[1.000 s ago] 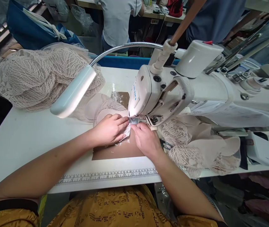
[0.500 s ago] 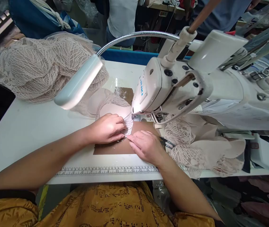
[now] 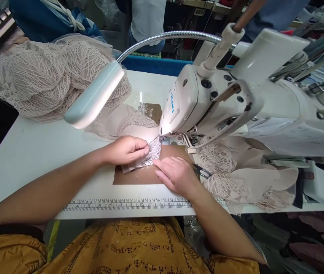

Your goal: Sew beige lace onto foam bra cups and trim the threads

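A pale lace piece [image 3: 154, 149] with a smooth beige bra cup [image 3: 139, 132] lies under the needle area of the white sewing machine [image 3: 179, 102]. My left hand [image 3: 126, 150] is closed, thumb and forefinger pinching the fabric where cup and lace meet. The lace spreads out below these fingers over a brown sheet [image 3: 139, 178]. To the right, my right hand [image 3: 177, 175] lies flat with fingers stretched out, a fingertip touching the lower lace edge. Its thumb rests lower, on the brown sheet.
A large heap of lace cups [image 3: 50, 80] stands at the back left. More lace and beige cups [image 3: 253, 179] lie right, beside dark scissors or snips [image 3: 203, 171]. A lamp [image 3: 95, 95] hangs overhead. A ruler strip [image 3: 127, 204] follows the front edge. People are beyond the table.
My left hand has risen slightly and moved a little left, its fingers now pinched together. More of the lace shows below it. My right hand has stayed nearly in place.
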Available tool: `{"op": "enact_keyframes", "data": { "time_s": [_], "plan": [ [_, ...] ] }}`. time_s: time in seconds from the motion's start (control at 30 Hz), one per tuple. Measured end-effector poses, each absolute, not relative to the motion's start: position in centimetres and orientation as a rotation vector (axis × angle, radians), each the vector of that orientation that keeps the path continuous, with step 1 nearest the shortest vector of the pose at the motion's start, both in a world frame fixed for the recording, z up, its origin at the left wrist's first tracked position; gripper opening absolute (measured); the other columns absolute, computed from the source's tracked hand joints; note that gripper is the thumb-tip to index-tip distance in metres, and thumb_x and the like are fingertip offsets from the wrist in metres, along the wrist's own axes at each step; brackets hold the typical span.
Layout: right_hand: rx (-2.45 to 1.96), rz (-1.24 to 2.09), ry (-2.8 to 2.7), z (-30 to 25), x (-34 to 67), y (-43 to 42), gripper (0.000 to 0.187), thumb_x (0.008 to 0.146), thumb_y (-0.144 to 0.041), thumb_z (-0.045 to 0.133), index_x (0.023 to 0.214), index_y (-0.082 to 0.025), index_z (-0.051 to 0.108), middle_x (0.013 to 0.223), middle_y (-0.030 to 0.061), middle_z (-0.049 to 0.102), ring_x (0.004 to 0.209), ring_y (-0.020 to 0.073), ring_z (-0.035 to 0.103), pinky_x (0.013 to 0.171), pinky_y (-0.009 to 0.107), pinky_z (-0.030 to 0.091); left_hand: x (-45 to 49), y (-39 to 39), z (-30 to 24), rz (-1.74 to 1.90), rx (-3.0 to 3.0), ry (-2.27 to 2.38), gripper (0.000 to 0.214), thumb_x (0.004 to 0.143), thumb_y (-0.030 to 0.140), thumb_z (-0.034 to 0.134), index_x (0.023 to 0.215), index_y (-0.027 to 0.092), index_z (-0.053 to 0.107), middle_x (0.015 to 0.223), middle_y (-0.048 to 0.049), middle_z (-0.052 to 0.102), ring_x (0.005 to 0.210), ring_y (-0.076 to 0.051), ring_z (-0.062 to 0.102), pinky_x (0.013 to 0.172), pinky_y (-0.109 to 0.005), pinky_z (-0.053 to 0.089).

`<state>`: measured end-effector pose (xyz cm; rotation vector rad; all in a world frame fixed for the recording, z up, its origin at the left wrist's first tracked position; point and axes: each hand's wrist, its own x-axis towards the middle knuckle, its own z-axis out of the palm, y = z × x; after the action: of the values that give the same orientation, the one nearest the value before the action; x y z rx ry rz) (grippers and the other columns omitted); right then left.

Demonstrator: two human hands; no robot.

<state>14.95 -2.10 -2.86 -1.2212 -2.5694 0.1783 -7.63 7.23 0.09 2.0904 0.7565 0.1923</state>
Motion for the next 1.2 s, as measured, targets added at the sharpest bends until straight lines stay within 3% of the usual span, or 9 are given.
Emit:
{"op": "enact_keyframes", "data": {
  "time_s": [0.13, 0.23, 0.47, 0.6, 0.77, 0.93, 1.2],
  "plan": [
    [-1.267, 0.168, -2.654, -2.6, 14.5, -2.1, 0.028, 0.094, -0.034, 0.053, 0.112, -0.017, 0.066, 0.084, 0.0045, 0.064, 0.074, 0.0189, 0.050, 0.067, 0.033, 0.031, -7.8, 7.2, 0.2, 0.179, 2.191, 0.668, 0.025, 0.095, 0.032, 0.048, 0.100, 0.016, 0.067, 0.098, -0.0055, 0.069, 0.086, -0.016, 0.063, 0.079, -0.024, 0.047],
    [-1.284, 0.170, -2.690, -2.4, 14.3, -2.2, 0.027, 0.093, -0.035, 0.054, 0.110, -0.018, 0.066, 0.083, 0.0043, 0.062, 0.074, 0.0191, 0.048, 0.066, 0.033, 0.029, -7.9, 7.2, 0.1, 0.181, 2.246, 0.555, 0.029, 0.096, 0.027, 0.047, 0.115, 0.016, 0.066, 0.112, -0.0089, 0.066, 0.098, -0.018, 0.062, 0.088, -0.025, 0.046],
    [-1.259, 0.208, -2.731, -2.0, 14.3, -2.3, 0.028, 0.093, -0.035, 0.053, 0.111, -0.018, 0.065, 0.082, 0.0046, 0.060, 0.074, 0.0195, 0.046, 0.067, 0.033, 0.028, -7.6, 6.8, -0.5, 0.177, 2.564, 0.399, 0.030, 0.097, 0.029, 0.047, 0.114, 0.019, 0.069, 0.097, -0.0092, 0.065, 0.087, -0.018, 0.061, 0.072, -0.025, 0.046],
    [-1.250, 0.197, -2.743, -2.0, 14.4, -2.3, 0.029, 0.093, -0.035, 0.053, 0.113, -0.018, 0.065, 0.082, 0.0049, 0.060, 0.074, 0.0198, 0.045, 0.066, 0.033, 0.028, -7.4, 6.6, -0.7, 0.194, 2.751, 0.365, 0.032, 0.100, 0.031, 0.042, 0.106, 0.020, 0.072, 0.086, -0.0075, 0.061, 0.075, -0.017, 0.054, 0.060, -0.029, 0.037],
    [-1.223, 0.186, -2.733, -2.0, 14.5, -2.4, 0.030, 0.093, -0.034, 0.052, 0.115, -0.018, 0.065, 0.082, 0.0048, 0.061, 0.073, 0.0196, 0.046, 0.065, 0.033, 0.027, -7.2, 6.4, -0.6, 0.154, 2.896, 0.340, 0.040, 0.103, 0.031, 0.033, 0.100, 0.018, 0.071, 0.083, -0.0075, 0.059, 0.071, -0.018, 0.048, 0.059, -0.032, 0.031],
    [-1.167, 0.152, -2.622, -2.3, 14.9, -2.5, 0.025, 0.092, -0.021, 0.049, 0.103, -0.017, 0.070, 0.075, 0.0035, 0.063, 0.067, 0.0166, 0.049, 0.063, 0.032, 0.030, -7.0, 6.4, -1.1, 0.170, 2.949, 0.357, 0.037, 0.103, 0.033, 0.036, 0.097, 0.018, 0.070, 0.083, -0.0068, 0.060, 0.070, -0.018, 0.050, 0.056, -0.032, 0.029],
    [-1.326, 0.083, -2.394, -2.7, 15.3, -2.5, 0.029, 0.082, -0.008, 0.048, 0.097, -0.017, 0.072, 0.077, 0.0032, 0.069, 0.071, 0.0155, 0.058, 0.066, 0.030, 0.040, -7.1, 6.2, -1.6, 0.186, 3.023, 0.304, 0.037, 0.102, 0.032, 0.035, 0.106, 0.021, 0.070, 0.083, -0.0077, 0.063, 0.073, -0.019, 0.055, 0.056, -0.032, 0.032]
  ]
}}
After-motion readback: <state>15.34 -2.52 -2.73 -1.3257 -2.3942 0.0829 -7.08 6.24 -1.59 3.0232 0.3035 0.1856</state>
